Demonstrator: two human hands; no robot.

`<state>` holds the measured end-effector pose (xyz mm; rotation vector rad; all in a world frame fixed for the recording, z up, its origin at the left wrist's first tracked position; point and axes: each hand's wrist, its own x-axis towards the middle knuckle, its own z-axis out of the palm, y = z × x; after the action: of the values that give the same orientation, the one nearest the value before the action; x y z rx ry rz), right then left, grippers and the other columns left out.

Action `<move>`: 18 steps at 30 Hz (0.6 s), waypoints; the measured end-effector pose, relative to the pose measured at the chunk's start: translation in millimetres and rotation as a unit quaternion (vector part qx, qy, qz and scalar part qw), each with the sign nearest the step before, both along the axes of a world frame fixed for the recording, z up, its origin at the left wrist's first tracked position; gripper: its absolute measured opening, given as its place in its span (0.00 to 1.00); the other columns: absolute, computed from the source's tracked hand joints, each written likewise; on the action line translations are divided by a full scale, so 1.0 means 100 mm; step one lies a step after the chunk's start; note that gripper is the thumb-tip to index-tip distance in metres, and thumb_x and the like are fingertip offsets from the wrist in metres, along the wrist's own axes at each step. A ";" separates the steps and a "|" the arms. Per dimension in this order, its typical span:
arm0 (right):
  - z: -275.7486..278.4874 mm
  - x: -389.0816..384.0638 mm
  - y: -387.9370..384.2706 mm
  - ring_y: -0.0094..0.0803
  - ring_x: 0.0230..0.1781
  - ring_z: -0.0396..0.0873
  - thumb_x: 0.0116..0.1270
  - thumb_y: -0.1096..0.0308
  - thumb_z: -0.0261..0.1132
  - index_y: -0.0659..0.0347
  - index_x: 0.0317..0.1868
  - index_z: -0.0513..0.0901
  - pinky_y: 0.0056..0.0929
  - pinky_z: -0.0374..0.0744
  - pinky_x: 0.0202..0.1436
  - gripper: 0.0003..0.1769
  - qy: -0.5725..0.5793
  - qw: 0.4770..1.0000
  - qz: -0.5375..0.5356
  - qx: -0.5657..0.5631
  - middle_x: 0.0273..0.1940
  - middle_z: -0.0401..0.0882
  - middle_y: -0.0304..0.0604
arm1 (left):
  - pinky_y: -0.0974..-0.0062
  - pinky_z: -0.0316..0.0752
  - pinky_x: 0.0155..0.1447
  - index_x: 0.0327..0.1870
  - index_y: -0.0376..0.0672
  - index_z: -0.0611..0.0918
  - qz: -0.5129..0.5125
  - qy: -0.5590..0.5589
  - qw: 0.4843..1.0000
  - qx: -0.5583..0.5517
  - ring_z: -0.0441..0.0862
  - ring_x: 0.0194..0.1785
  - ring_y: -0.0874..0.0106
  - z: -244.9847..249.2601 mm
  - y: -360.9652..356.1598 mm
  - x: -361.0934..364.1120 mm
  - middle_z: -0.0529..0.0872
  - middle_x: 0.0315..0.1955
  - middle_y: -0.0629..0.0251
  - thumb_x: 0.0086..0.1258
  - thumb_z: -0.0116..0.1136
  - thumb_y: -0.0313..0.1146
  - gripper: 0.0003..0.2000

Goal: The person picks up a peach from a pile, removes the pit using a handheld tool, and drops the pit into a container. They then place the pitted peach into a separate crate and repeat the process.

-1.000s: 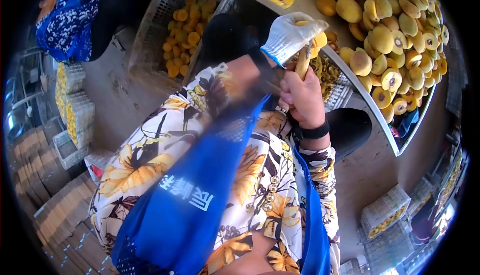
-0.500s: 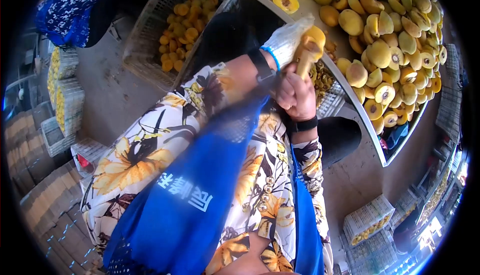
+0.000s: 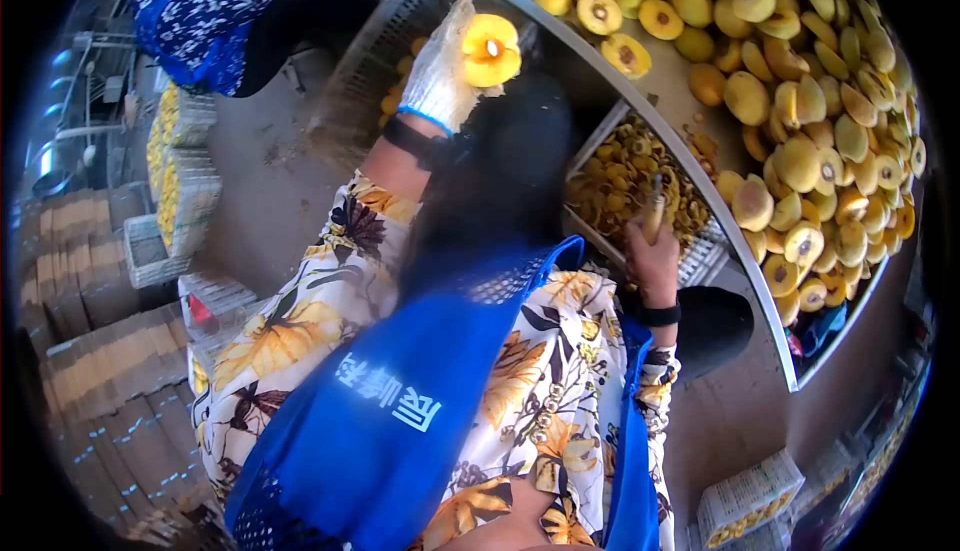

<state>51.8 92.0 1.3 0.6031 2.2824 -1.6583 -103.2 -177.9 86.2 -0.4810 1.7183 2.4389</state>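
Observation:
My left hand (image 3: 437,76), in a white knit glove with a blue cuff edge, grips a yellow peach half (image 3: 480,67) with an opening through its middle. It is at the near side of a plastic crate (image 3: 352,81) that holds yellow peach halves (image 3: 393,103), partly hidden by the hand. My bare right hand (image 3: 655,259) is closed around a small tool with a pale handle (image 3: 653,217); its working end is hard to make out. Under that hand is a crate of peach pits and scraps (image 3: 612,173).
A metal-edged table (image 3: 690,166) carries a large pile of halved peaches (image 3: 800,101), many with pits. A person in a blue patterned top (image 3: 215,16) sits at upper left. Stacked crates (image 3: 190,191) and flattened cardboard (image 3: 90,291) stand at left; another crate (image 3: 750,496) is at lower right.
My hands have parted. The left has swung left with the peach half to the crate; the right has moved right and down with the tool, over the scraps.

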 end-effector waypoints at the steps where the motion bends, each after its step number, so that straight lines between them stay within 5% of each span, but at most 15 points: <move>1: 0.09 -0.03 -0.04 0.29 0.25 0.74 0.58 0.68 0.60 0.68 0.36 0.78 0.28 0.74 0.32 0.10 0.020 1.000 -0.014 -0.013 0.24 0.77 0.47 | 0.77 0.75 0.22 0.48 0.41 0.73 0.011 0.006 1.000 0.000 0.82 0.29 0.70 0.07 0.02 0.04 0.81 0.33 0.61 0.67 0.48 0.53 0.23; 4: 0.45 -0.21 -0.33 0.25 0.19 0.71 0.59 0.68 0.61 0.66 0.36 0.77 0.25 0.71 0.24 0.09 0.153 0.988 0.036 -0.007 0.21 0.75 0.41 | 0.76 0.77 0.25 0.50 0.38 0.72 0.005 0.064 0.998 -0.001 0.81 0.32 0.71 0.18 0.37 0.21 0.80 0.35 0.61 0.70 0.46 0.48 0.20; 5: 0.53 -0.27 -0.39 0.22 0.16 0.69 0.59 0.67 0.62 0.64 0.34 0.76 0.22 0.69 0.21 0.08 0.210 0.976 0.053 0.014 0.19 0.73 0.37 | 0.76 0.78 0.34 0.51 0.37 0.71 -0.063 0.146 0.986 -0.058 0.81 0.35 0.72 0.05 0.42 0.25 0.79 0.38 0.60 0.72 0.45 0.44 0.19; 6: 0.64 -0.32 -0.45 0.23 0.17 0.70 0.59 0.67 0.62 0.65 0.35 0.76 0.24 0.70 0.22 0.09 0.216 0.974 0.060 0.030 0.20 0.73 0.38 | 0.74 0.77 0.43 0.57 0.38 0.67 -0.087 0.244 0.955 -0.143 0.79 0.42 0.70 -0.03 0.52 0.27 0.76 0.45 0.60 0.72 0.43 0.44 0.20; 9: 0.82 -0.37 -0.53 0.38 0.19 0.75 0.58 0.67 0.63 0.67 0.35 0.74 0.33 0.73 0.25 0.11 0.197 0.978 0.059 0.043 0.21 0.75 0.50 | 0.72 0.71 0.55 0.59 0.37 0.67 -0.173 0.231 0.943 -0.166 0.77 0.49 0.67 -0.19 0.68 0.24 0.77 0.49 0.57 0.71 0.44 0.40 0.20; 12: 0.81 -0.36 -0.52 0.54 0.25 0.76 0.58 0.67 0.61 0.68 0.35 0.72 0.38 0.74 0.28 0.12 0.202 0.972 0.068 0.100 0.24 0.75 0.61 | 0.70 0.71 0.54 0.56 0.37 0.71 -0.193 0.178 0.962 0.077 0.77 0.49 0.65 -0.02 0.94 0.36 0.79 0.46 0.55 0.67 0.49 0.36 0.18; 15: 0.81 -0.32 -0.52 0.55 0.27 0.77 0.59 0.68 0.61 0.69 0.35 0.72 0.39 0.74 0.30 0.12 0.199 0.973 0.075 0.089 0.24 0.74 0.62 | 0.69 0.72 0.54 0.54 0.36 0.72 -0.151 0.316 0.936 -0.024 0.78 0.47 0.63 -0.08 1.13 0.39 0.79 0.45 0.55 0.68 0.48 0.37 0.18; 18: 0.76 -0.31 -0.55 0.46 0.18 0.76 0.60 0.69 0.59 0.68 0.35 0.71 0.33 0.73 0.22 0.09 0.301 0.940 0.096 0.132 0.20 0.74 0.55 | 0.68 0.72 0.53 0.52 0.35 0.72 -0.155 0.196 0.967 -0.059 0.78 0.47 0.61 0.18 1.18 0.42 0.79 0.44 0.55 0.68 0.46 0.38 0.17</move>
<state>20.5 36.8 77.3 -0.1169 2.9020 -1.6048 -61.3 -59.8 103.9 0.2669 1.9120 2.3192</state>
